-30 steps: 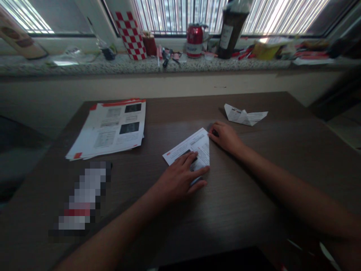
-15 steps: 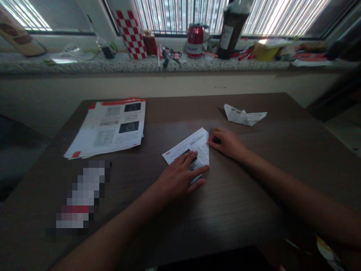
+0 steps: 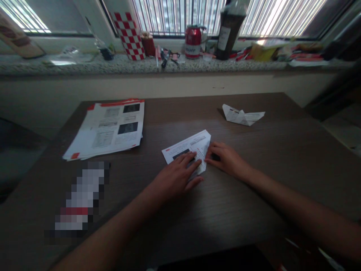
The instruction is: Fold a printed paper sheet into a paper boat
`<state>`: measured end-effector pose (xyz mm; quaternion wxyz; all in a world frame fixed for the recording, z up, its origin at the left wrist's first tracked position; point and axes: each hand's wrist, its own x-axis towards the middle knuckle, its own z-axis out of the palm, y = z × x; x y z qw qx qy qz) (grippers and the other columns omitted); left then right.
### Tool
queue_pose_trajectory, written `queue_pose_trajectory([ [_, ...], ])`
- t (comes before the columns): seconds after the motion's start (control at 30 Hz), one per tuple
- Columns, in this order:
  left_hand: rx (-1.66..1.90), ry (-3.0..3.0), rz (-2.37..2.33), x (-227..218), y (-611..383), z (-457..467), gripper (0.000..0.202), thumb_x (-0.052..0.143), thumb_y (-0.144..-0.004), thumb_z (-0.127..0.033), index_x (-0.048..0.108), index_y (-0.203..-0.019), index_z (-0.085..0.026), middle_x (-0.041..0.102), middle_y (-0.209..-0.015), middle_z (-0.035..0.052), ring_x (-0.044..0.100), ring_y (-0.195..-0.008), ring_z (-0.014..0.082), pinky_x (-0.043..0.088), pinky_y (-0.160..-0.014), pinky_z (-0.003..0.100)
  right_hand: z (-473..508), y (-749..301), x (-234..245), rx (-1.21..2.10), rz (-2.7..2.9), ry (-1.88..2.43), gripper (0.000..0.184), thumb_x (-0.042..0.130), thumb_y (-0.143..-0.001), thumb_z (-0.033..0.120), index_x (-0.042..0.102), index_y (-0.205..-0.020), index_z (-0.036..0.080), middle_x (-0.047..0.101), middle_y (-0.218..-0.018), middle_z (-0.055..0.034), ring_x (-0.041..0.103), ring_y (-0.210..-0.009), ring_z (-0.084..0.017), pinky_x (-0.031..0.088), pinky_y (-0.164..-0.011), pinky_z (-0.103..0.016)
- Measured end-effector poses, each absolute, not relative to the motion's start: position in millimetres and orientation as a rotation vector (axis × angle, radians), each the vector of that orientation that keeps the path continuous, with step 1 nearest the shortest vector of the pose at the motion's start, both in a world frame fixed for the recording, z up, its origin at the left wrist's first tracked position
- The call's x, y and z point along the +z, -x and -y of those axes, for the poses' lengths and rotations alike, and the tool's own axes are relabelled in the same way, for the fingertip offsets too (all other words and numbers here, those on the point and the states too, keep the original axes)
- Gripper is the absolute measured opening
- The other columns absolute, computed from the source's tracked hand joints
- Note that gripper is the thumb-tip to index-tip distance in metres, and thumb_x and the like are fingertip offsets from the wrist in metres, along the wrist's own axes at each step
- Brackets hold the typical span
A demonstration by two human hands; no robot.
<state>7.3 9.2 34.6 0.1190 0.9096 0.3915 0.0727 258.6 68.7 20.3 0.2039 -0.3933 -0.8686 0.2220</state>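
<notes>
Pressing down, the left hand [image 3: 176, 177] lay flat on the folded paper [image 3: 191, 145] at the middle of the table [image 3: 242, 199], fingers slightly apart. The right hand [image 3: 227, 160] touched the paper's right edge, fingers curled together; grip indeterminate.

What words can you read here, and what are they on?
None can be read for sure.
Red can: white lettering, too blurred.
Dark bottle label: too small.
Printed sheets: too small.
Folded paper: too small.
Paper boat: too small.
</notes>
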Motion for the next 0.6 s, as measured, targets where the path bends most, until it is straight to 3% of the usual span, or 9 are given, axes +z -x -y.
queue_pose_trajectory([
  [0.33, 0.246, -2.652, -1.129, 32, -5, -10, 0.055, 0.046, -0.11, -0.049, 0.05, -0.153, -0.016, 0.045, -0.16, 0.0194, 0.044, -0.148, 0.0352, 0.045, -0.116, 0.051, -37, -256, 20, 0.691, 2.431, 1.029, 0.007, 0.073, -0.094, 0.021, 0.068, -0.09, 0.023, 0.068, -0.103, -0.0055, 0.063, -0.102, -0.024, 0.05, -0.088, -0.038],
  [0.6, 0.22, -2.667, -1.127, 33, -5, -10, 0.056, 0.045, -0.11, -0.05, 0.05, -0.153, -0.015, 0.044, -0.161, 0.0208, 0.043, -0.149, 0.0359, 0.045, -0.117, 0.051, -44, -256, 16, 0.748, 2.318, 1.124, 0.009, 0.07, -0.095, 0.017, 0.066, -0.088, 0.021, 0.065, -0.096, -0.0035, 0.064, -0.087, -0.019, 0.051, -0.079, -0.032],
])
